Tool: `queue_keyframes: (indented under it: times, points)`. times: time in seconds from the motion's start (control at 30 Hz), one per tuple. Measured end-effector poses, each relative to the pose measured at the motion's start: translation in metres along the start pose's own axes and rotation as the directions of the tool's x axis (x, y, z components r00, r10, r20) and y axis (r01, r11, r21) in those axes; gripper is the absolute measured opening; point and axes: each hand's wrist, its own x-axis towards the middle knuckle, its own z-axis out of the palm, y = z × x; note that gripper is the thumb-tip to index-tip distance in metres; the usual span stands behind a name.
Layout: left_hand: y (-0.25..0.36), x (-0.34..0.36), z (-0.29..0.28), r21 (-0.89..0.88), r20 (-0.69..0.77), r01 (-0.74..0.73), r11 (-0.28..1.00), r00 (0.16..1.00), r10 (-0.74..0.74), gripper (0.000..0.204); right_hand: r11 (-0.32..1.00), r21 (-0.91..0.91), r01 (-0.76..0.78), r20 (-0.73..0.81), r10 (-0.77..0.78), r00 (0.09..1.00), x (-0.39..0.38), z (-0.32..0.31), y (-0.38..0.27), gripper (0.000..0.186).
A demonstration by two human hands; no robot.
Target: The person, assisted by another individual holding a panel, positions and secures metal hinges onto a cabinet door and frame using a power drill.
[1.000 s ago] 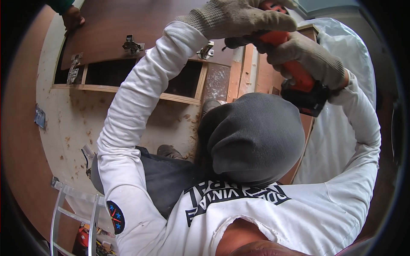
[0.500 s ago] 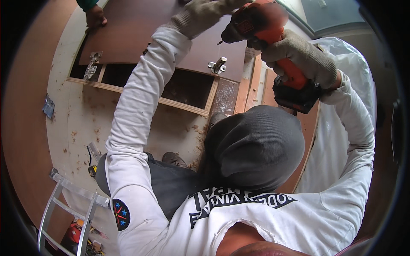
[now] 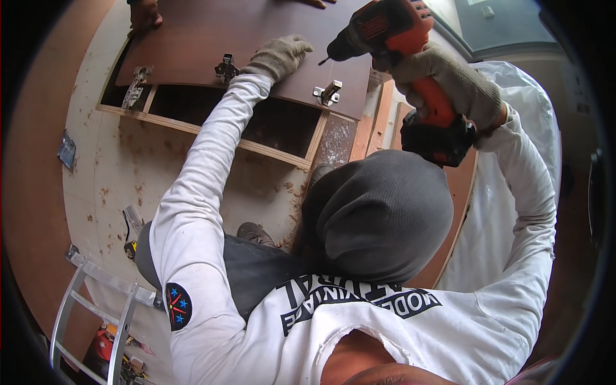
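My right hand, in a grey knit work glove, grips an orange-and-black cordless drill. The drill's bit points down and left over the brown cabinet door, above the right metal hinge. My left hand, gloved too, rests on the door between the middle hinge and the right one, its fingers extended and slightly bent. A third hinge sits at the door's left end. The door lies over an open-fronted cabinet frame with dark compartments.
Another person's hand holds the door's far left corner; fingers show at the top edge. An aluminium ladder stands lower left. Wood shavings litter the pale floor. Clear plastic sheeting covers something at right. A grey-capped head blocks part of the view.
My left hand has come down from beside the drill's front onto the door, uncovering the middle hinge. The drill has shifted slightly left, still in my right hand.
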Motion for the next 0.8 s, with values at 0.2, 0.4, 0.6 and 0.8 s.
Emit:
queue_keyframes:
  times: [0.2,0.4,0.6,0.8]
  points:
    - [0.022,0.037,-0.024,-0.751,0.302,0.284,0.596,0.951,-0.072,0.035,0.99,-0.077,0.116,0.202,-0.099,0.974,0.014,-0.003,0.037,0.022]
    - [0.071,0.037,-0.057,-0.976,0.196,0.144,0.165,0.911,0.362,0.05,0.962,-0.271,-0.006,0.084,0.03,0.996,0.014,0.017,0.017,0.027]
    - [0.085,0.031,-0.095,-0.971,0.232,0.173,0.163,0.834,0.501,0.054,0.968,-0.249,-0.028,0.172,0.072,0.983,0.016,0.013,0.013,0.023]
    - [0.092,0.03,-0.107,-0.976,0.22,0.168,0.142,0.768,0.602,0.057,0.989,-0.074,-0.126,0.08,0.132,0.988,0.024,0.002,0.033,0.032]
